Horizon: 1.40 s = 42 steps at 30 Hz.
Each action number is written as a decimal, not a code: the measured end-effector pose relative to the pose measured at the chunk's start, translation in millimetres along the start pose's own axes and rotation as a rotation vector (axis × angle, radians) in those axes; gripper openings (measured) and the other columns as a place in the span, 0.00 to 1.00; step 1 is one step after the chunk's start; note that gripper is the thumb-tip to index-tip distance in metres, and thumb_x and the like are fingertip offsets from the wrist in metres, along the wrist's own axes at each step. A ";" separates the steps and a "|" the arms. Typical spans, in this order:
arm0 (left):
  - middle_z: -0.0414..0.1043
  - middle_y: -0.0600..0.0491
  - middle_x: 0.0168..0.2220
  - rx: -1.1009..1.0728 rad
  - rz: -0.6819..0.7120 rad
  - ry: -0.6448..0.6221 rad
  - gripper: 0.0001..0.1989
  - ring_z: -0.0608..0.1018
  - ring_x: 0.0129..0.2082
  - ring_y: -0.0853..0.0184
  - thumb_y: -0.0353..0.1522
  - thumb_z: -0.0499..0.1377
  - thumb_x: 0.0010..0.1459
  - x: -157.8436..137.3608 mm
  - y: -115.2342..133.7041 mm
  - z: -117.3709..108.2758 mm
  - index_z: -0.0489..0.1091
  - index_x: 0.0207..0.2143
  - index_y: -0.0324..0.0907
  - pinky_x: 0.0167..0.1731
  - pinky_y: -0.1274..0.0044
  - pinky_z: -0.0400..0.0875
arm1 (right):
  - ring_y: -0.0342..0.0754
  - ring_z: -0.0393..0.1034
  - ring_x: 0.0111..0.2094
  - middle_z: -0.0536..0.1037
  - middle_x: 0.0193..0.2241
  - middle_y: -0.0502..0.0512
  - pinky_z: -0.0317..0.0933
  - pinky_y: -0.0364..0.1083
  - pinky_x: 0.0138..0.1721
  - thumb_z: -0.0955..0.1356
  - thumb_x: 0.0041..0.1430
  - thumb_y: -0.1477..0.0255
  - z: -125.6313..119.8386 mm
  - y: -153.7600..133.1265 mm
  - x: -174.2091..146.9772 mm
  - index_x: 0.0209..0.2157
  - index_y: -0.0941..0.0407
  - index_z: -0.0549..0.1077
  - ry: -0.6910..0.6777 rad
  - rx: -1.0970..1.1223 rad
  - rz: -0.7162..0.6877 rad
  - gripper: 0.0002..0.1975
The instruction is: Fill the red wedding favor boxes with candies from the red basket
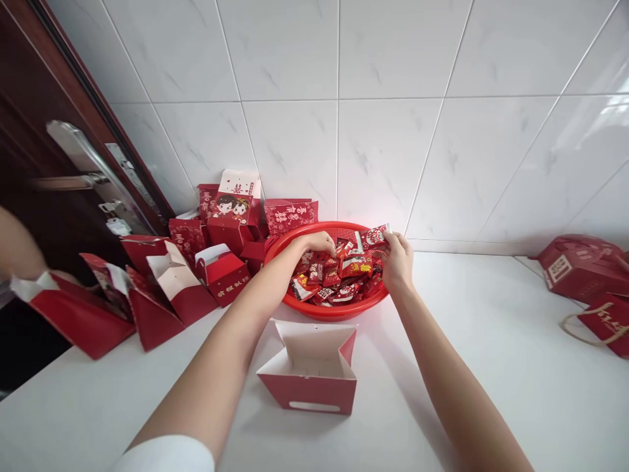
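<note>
A red plastic basket point(334, 311) full of small wrapped candies point(339, 275) stands against the tiled wall. Over its left part, my left hand point(318, 242) reaches in with bent fingers closed among the candies; what they hold, if anything, is hidden. At the right rim, my right hand point(399, 261) pinches a red and white candy packet point(372, 237) by its end, just above the pile. In front of the basket, between my forearms, a red paper box point(314, 390) with a white inside stands with its top open. No candy shows in the visible part of it.
Several red gift boxes point(228, 275), some with open tops, crowd the left and the wall. A dark door point(63, 85) with a metal handle is at far left, near part of another person's arm point(19, 249). A wrapped red box point(582, 269) and a handled red bag point(609, 321) lie right.
</note>
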<state>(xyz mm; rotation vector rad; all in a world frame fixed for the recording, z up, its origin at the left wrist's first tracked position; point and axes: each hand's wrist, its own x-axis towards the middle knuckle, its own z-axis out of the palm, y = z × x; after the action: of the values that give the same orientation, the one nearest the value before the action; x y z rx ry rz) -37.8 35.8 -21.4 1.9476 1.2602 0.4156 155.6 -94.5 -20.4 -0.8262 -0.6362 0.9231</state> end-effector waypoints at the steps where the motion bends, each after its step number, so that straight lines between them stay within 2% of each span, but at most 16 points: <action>1: 0.72 0.55 0.18 0.003 0.001 -0.029 0.06 0.70 0.23 0.65 0.29 0.69 0.30 7.3 6.0 0.2 0.74 0.15 0.42 0.25 0.74 0.62 | 0.40 0.66 0.23 0.71 0.20 0.44 0.60 0.39 0.21 0.73 0.44 0.64 0.2 -0.2 -0.4 0.21 0.54 0.67 0.003 -0.002 0.001 0.12; 4: 0.74 0.55 0.21 -0.001 0.014 -0.068 0.06 0.70 0.24 0.67 0.30 0.70 0.32 14.4 12.1 0.5 0.76 0.17 0.42 0.27 0.75 0.63 | 0.40 0.64 0.22 0.70 0.19 0.44 0.61 0.40 0.22 0.73 0.45 0.62 0.9 0.0 -1.4 0.20 0.54 0.66 0.004 -0.003 -0.005 0.14; 9: 0.75 0.55 0.20 -0.056 0.040 -0.048 0.07 0.72 0.24 0.67 0.29 0.70 0.31 9.6 8.7 0.7 0.76 0.18 0.41 0.27 0.75 0.64 | 0.41 0.65 0.21 0.70 0.18 0.44 0.62 0.41 0.23 0.74 0.45 0.61 1.5 1.8 -2.9 0.20 0.54 0.66 -0.007 0.032 -0.017 0.16; 17: 0.78 0.55 0.27 -0.295 0.143 0.177 0.15 0.77 0.31 0.65 0.29 0.65 0.39 3.9 18.7 -6.6 0.77 0.35 0.41 0.38 0.72 0.71 | 0.43 0.65 0.21 0.72 0.19 0.45 0.62 0.43 0.23 0.75 0.43 0.61 2.0 2.2 -3.6 0.21 0.53 0.67 -0.039 0.044 0.006 0.15; 20: 0.80 0.53 0.32 -0.400 0.207 0.226 0.13 0.79 0.36 0.65 0.32 0.66 0.40 -1.2 23.5 -8.4 0.77 0.33 0.41 0.44 0.72 0.72 | 0.43 0.66 0.21 0.73 0.19 0.45 0.62 0.43 0.24 0.75 0.42 0.62 1.6 3.4 -2.4 0.21 0.54 0.67 -0.045 0.051 0.023 0.15; 23: 0.80 0.54 0.32 -0.447 0.261 0.250 0.11 0.78 0.37 0.65 0.32 0.69 0.38 -6.9 27.0 -7.6 0.78 0.29 0.41 0.48 0.71 0.70 | 0.44 0.67 0.22 0.74 0.19 0.46 0.63 0.44 0.24 0.75 0.42 0.61 1.4 4.4 -1.8 0.22 0.54 0.69 -0.051 0.050 0.035 0.15; 25: 0.80 0.54 0.30 -0.378 0.272 0.221 0.10 0.78 0.35 0.65 0.33 0.70 0.38 -11.0 28.3 -6.5 0.78 0.27 0.41 0.48 0.70 0.70 | 0.43 0.67 0.21 0.74 0.19 0.45 0.63 0.44 0.24 0.75 0.43 0.61 1.5 4.8 -1.9 0.22 0.54 0.69 -0.044 0.055 0.035 0.15; 27: 0.80 0.52 0.28 -0.297 0.265 0.131 0.10 0.79 0.34 0.64 0.35 0.71 0.40 -14.2 29.5 -4.9 0.79 0.25 0.40 0.47 0.70 0.70 | 0.43 0.67 0.22 0.74 0.20 0.45 0.63 0.43 0.24 0.76 0.43 0.61 1.7 4.9 -2.2 0.22 0.54 0.70 -0.040 0.068 0.032 0.15; 30: 0.79 0.50 0.27 -0.209 0.215 0.053 0.12 0.79 0.33 0.63 0.39 0.71 0.48 -15.5 31.6 -0.7 0.78 0.24 0.38 0.44 0.69 0.73 | 0.43 0.67 0.22 0.74 0.20 0.45 0.63 0.43 0.25 0.76 0.43 0.61 2.0 4.7 -2.7 0.22 0.55 0.70 -0.041 0.061 0.026 0.15; 32: 0.79 0.48 0.31 -0.174 0.192 0.093 0.13 0.80 0.36 0.62 0.39 0.68 0.55 -15.1 32.5 4.0 0.79 0.30 0.37 0.45 0.69 0.74 | 0.43 0.67 0.23 0.74 0.20 0.45 0.63 0.43 0.25 0.76 0.43 0.61 2.3 4.5 -2.9 0.22 0.54 0.70 -0.038 0.052 0.024 0.15; 36: 0.73 0.47 0.53 -0.164 0.187 0.147 0.17 0.78 0.49 0.57 0.39 0.60 0.67 -21.4 30.7 18.0 0.71 0.53 0.39 0.48 0.63 0.76 | 0.44 0.68 0.23 0.74 0.20 0.45 0.64 0.43 0.25 0.75 0.42 0.60 2.6 4.9 -2.3 0.23 0.54 0.71 -0.020 0.054 0.028 0.15; 42: 0.72 0.48 0.54 -0.189 0.209 0.154 0.18 0.77 0.50 0.54 0.39 0.61 0.65 -64.6 19.7 37.9 0.72 0.53 0.40 0.48 0.64 0.76 | 0.42 0.67 0.23 0.72 0.20 0.44 0.63 0.42 0.25 0.75 0.43 0.58 2.9 5.6 -1.1 0.23 0.54 0.69 0.014 0.041 -0.011 0.16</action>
<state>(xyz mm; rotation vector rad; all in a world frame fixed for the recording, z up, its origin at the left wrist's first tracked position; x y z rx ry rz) -31.3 -41.4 -23.2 1.9190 1.0717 0.7755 150.5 -92.6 -23.6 -0.7916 -0.6077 0.9167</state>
